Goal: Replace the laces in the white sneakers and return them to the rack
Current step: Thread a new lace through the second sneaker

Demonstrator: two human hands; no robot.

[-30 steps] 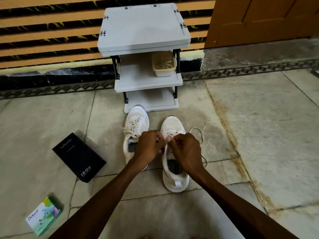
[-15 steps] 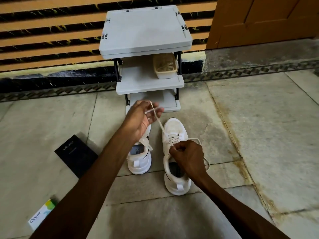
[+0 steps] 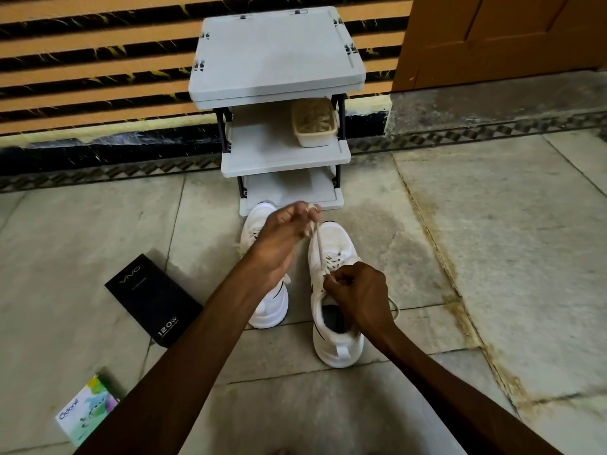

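Head view was directed down at a stone floor (image 3: 492, 224), where two white sneakers were seen side by side, toes pointed at a grey rack (image 3: 279, 60) set against a striped wall. Both were placed near the rack's bottom shelf, heels toward the person.

The right-side sneaker (image 3: 340, 351) was partly threaded with a pale lace (image 3: 317, 239). The left hand (image 3: 284, 229) was raised above the toe of the left-side sneaker (image 3: 269, 313), and its grip was closed around the upper end of the lace, fingers curled over it. From that grip the lace was drawn in a straight, taut line down to the eyelets of the right-side sneaker.

The right hand (image 3: 359, 289) was held over that sneaker's opening, its grip closed in a tight fist with the lace pinched at the top eyelets. A loose loop of lace was seen beside the right wrist. The left-side sneaker was largely covered by the left forearm, and laces were visible near its toe.

On the rack's middle shelf, at its right end, a cream tub (image 3: 314, 139) filled with pale strands was kept. A black box (image 3: 151, 300) and a small colourful box (image 3: 87, 410) were laid on the floor to the left, well apart from the sneakers. A brown door (image 3: 509, 37) was seen at upper right.
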